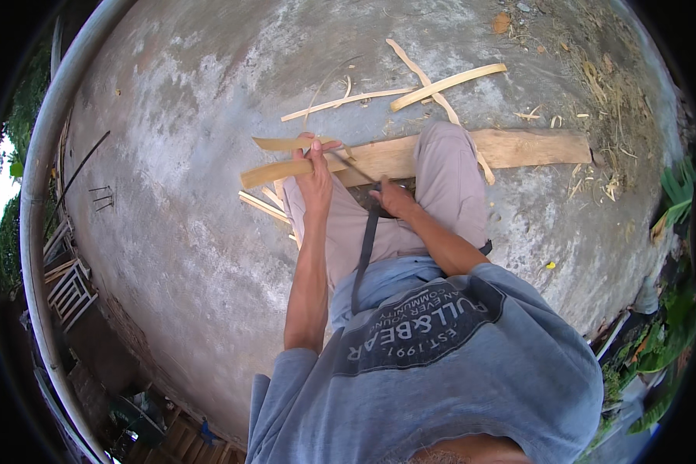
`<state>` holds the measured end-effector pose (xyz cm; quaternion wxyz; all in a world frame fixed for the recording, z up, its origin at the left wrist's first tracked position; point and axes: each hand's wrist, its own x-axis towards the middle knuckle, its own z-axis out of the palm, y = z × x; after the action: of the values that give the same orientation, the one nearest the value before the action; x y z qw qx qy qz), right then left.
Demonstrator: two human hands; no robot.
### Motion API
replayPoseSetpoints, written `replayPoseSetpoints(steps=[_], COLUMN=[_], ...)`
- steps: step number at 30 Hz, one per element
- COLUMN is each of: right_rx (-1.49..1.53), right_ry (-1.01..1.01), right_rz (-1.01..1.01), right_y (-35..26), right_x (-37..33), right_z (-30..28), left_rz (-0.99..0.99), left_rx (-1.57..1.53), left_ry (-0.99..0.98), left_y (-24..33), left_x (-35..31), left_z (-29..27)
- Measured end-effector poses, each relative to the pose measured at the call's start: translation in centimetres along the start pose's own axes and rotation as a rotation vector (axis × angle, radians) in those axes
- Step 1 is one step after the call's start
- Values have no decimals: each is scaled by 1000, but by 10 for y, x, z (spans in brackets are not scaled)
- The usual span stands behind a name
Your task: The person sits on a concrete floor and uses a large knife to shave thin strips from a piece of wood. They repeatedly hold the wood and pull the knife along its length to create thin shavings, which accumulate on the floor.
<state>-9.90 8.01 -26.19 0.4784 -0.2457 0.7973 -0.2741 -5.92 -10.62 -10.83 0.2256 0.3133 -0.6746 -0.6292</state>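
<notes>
My left hand (315, 168) is closed on flat, pale tan bamboo strips. One strip (277, 172) juts out to the left over my left thigh; another strip (282, 144) spreads apart from it just above. My right hand (396, 199), between my knees, grips a knife. Its thin dark blade (357, 168) slants up and left, with the tip close to the left fingers and the strips. From the right fist a long dark piece (368, 237) runs down to my waist; whether it is the knife's handle or a strap I cannot tell.
A wooden plank (530, 148) lies crosswise at my knees on the concrete floor (193, 232). Beyond it are loose strips (448, 87) and shavings; more strips (263, 204) lie by my left leg. A curved pole (35, 193) borders the left side, and plants (677, 332) grow at right.
</notes>
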Motion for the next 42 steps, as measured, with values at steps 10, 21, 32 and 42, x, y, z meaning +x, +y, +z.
replayPoseSetpoints(steps=[10, 21, 32, 42], right_rx=[137, -19, -161, -108], right_ry=[-9, 107, 115, 98], right_rz=[72, -121, 198, 134], right_y=[4, -33, -22, -18], right_x=[28, -6, 8, 10], right_z=[5, -6, 0, 2], left_rz=[5, 122, 134, 110], left_rx=[54, 69, 97, 99], left_ry=[15, 19, 34, 33], left_y=[20, 2, 3, 11], left_x=[7, 10, 12, 9], left_z=[5, 8, 6, 6])
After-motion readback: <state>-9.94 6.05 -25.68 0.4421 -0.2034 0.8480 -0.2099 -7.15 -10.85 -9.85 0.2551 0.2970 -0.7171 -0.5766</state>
